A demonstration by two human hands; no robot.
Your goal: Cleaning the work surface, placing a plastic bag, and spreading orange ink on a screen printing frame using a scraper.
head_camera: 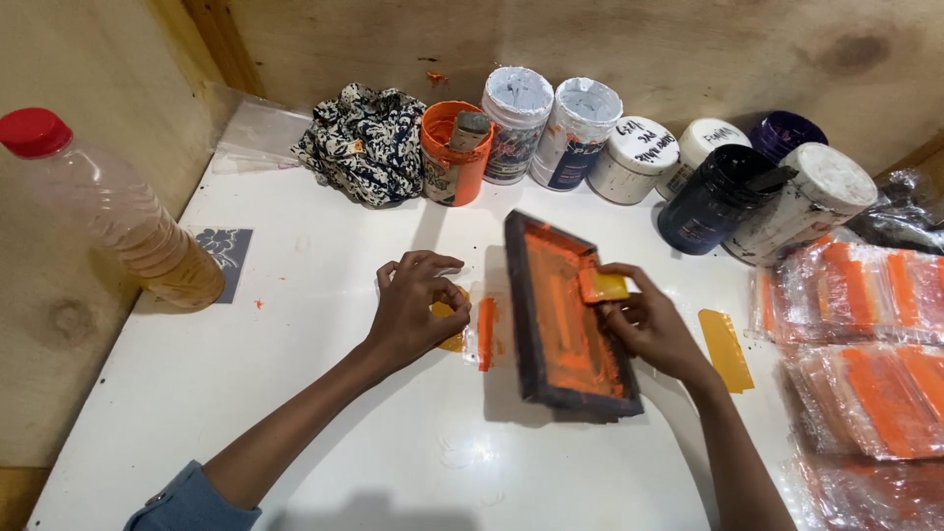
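Observation:
A dark wooden screen frame [565, 315] smeared with orange ink stands tilted up on its right edge on the white table [324, 413]. My right hand [649, 324] steadies the frame and pinches a small yellow scraper [603, 286] coated in orange against the mesh. My left hand [418, 307] rests fingers curled on a small clear plastic piece [484, 332] with an orange printed stripe and a yellow patch, just left of the frame.
Several paint jars [575, 133] line the back wall, among them an open orange one [455, 152] with a stick in it. A patterned rag [366, 143] lies back left, a red-capped bottle [118, 211] at far left. Printed plastic packets [865, 334] are stacked at right; a yellow strip [726, 349] lies beside them.

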